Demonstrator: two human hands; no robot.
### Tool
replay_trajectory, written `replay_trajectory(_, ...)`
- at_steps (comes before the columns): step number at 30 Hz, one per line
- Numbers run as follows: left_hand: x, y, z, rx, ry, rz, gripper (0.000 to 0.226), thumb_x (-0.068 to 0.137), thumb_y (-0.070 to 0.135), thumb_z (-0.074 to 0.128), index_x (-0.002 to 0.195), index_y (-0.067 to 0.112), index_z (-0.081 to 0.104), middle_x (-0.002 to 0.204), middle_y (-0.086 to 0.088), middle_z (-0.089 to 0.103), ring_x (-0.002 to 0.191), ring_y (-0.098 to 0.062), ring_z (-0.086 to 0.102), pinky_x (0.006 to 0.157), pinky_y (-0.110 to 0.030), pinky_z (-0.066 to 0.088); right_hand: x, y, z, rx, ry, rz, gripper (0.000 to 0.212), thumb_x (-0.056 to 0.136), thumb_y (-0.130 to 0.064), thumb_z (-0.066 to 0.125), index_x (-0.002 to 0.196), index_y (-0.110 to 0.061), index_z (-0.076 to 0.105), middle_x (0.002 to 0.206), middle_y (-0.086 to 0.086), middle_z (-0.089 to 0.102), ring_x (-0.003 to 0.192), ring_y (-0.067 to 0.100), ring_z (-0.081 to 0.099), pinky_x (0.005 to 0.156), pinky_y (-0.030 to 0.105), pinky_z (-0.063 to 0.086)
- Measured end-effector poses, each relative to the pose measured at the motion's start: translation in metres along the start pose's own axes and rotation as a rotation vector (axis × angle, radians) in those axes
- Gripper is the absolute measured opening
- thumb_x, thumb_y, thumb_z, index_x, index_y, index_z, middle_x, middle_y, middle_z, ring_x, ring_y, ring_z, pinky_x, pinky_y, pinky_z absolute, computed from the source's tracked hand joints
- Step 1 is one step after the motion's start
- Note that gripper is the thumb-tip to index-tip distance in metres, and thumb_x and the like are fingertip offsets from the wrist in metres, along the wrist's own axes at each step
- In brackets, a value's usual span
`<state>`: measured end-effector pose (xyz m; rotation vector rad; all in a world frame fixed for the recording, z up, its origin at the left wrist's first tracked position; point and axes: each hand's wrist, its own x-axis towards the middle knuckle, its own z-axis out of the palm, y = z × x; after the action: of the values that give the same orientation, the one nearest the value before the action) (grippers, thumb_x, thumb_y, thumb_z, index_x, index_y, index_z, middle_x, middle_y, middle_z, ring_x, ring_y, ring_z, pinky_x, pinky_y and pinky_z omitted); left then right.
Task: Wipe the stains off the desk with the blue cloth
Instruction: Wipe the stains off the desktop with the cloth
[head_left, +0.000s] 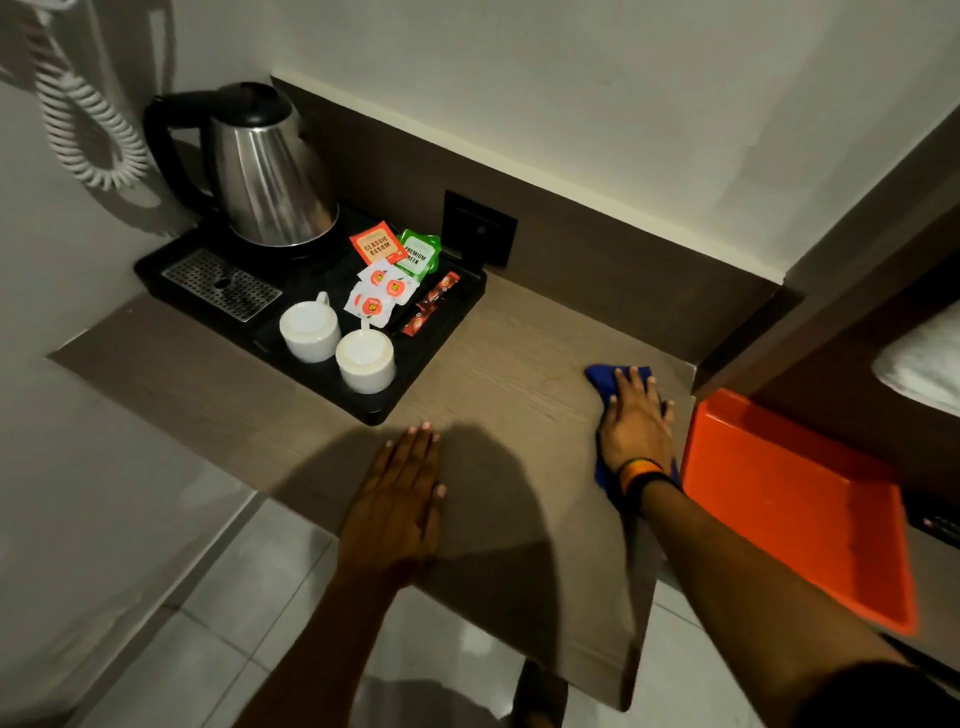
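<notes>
Over at the right edge of the desk (498, 364), right of centre in the frame, the person's right hand (635, 423) lies flat on the blue cloth (601, 379), palm down, fingers spread and pressing it to the wood-grain surface. The cloth shows past the fingertips toward the back wall and again below the wrist, where a striped wristband (641, 474) circles the arm. Just beside that hand, off the desk's right edge, stands an orange box (795, 499), and a white pillow (922, 371) peeks in at the far right. The left hand (397, 506) rests near the lower centre of the frame, palm flat on the desk close to its front edge, fingers straight and held together, holding nothing; it lies in a dark shadow that covers the desktop around it. No stains are clear enough on the wood to pick out from where I stand. In the upper left of the frame a black tray (415, 364) sits at the back of the desk, carrying a steel kettle (265, 171), two white cups (337, 340) turned upside down, tea sachets (395, 252) in orange and green, and some small red sticks. A coiled white cord (88, 135) hangs on the wall in the top left corner, and a dark wall socket (478, 228) sits behind the tray. Pale floor tiles show below the desk.
</notes>
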<state>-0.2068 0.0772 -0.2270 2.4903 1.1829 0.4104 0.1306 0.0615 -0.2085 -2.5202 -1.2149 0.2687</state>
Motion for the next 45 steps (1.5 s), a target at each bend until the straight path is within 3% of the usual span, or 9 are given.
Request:
replay_trajectory(3,0.001,-0.002,0.002,0.003,-0.004,-0.004,0.065,0.103,0.041,0.023,0.161,0.011,0.020,0.170,-0.007,0.020,0.158,-0.021,0.015,0.129,-0.043,0.008,0.017,-0.039,0.012,0.051,0.011,0.045,0.052,0.105,-0.025,0.033,0.157,-0.019,0.029,0.168,0.002,0.021,0.156,0.024,0.010,0.127,0.050,0.005)
replay_trajectory(8,0.000,0.003,-0.005,-0.006,-0.046,-0.021,0.067,0.102,0.045,0.020,0.160,0.011,0.017,0.170,-0.008,0.018,0.158,-0.022,0.013,0.130,-0.049,0.012,-0.028,-0.024,0.010,0.045,-0.078,-0.256,0.050,0.105,-0.030,0.032,0.155,-0.028,0.031,0.166,-0.002,0.026,0.155,0.019,0.016,0.127,0.049,0.009)
replay_trajectory(15,0.003,-0.003,0.001,0.027,-0.035,-0.027,0.064,0.104,0.044,0.023,0.161,0.017,0.012,0.170,-0.001,0.008,0.158,-0.015,0.004,0.128,-0.033,-0.007,0.038,-0.044,0.014,-0.013,-0.005,-0.009,0.052,0.104,-0.026,0.033,0.156,-0.024,0.030,0.167,0.000,0.022,0.156,0.023,0.010,0.127,0.053,0.005)
replay_trajectory(23,0.002,0.005,-0.009,0.020,-0.100,-0.042,0.067,0.102,0.046,0.018,0.161,0.016,0.009,0.172,-0.005,0.008,0.159,-0.018,0.003,0.130,-0.046,0.003,-0.067,-0.042,0.014,-0.009,-0.244,-0.512,0.050,0.106,-0.032,0.031,0.155,-0.036,0.027,0.166,-0.012,0.022,0.155,0.012,0.010,0.128,0.046,0.005)
replay_trajectory(27,0.003,0.003,-0.008,0.004,-0.080,-0.044,0.067,0.102,0.045,0.017,0.162,0.014,0.014,0.172,-0.006,0.013,0.159,-0.017,0.006,0.130,-0.047,0.007,-0.019,-0.008,-0.001,0.014,-0.133,-0.348,0.049,0.105,-0.024,0.039,0.154,-0.029,0.036,0.165,-0.003,0.029,0.155,0.019,0.016,0.127,0.051,0.008)
replay_trajectory(31,0.002,-0.001,-0.002,0.019,-0.039,-0.036,0.062,0.106,0.043,0.026,0.161,0.016,0.017,0.171,-0.004,0.016,0.159,-0.015,0.007,0.130,-0.044,0.006,0.052,-0.050,0.015,-0.039,-0.048,-0.162,0.050,0.105,-0.024,0.037,0.154,-0.022,0.035,0.166,0.002,0.027,0.155,0.025,0.017,0.125,0.053,0.011)
replay_trajectory(36,0.003,-0.002,0.002,0.066,-0.061,-0.049,0.062,0.106,0.043,0.028,0.161,0.021,0.009,0.171,0.000,0.008,0.158,-0.012,0.000,0.129,-0.041,0.001,0.019,-0.117,0.050,-0.013,-0.163,-0.440,0.052,0.104,-0.028,0.036,0.156,-0.028,0.030,0.167,-0.004,0.023,0.156,0.020,0.013,0.127,0.050,0.008)
replay_trajectory(39,0.004,0.002,-0.003,0.057,-0.099,-0.064,0.064,0.105,0.045,0.024,0.161,0.022,0.002,0.172,0.000,0.003,0.158,-0.010,-0.005,0.129,-0.039,-0.006,-0.027,-0.093,0.043,-0.057,-0.262,-0.585,0.051,0.105,-0.034,0.031,0.155,-0.036,0.027,0.166,-0.011,0.021,0.155,0.013,0.012,0.126,0.044,0.000)
replay_trajectory(45,0.003,0.000,-0.003,0.040,-0.072,-0.048,0.064,0.105,0.045,0.021,0.162,0.018,0.011,0.172,-0.001,0.011,0.159,-0.014,0.003,0.131,-0.045,0.006,0.023,-0.028,0.011,-0.036,-0.115,-0.306,0.049,0.105,-0.028,0.037,0.154,-0.030,0.035,0.165,-0.003,0.029,0.155,0.020,0.019,0.126,0.054,0.011)
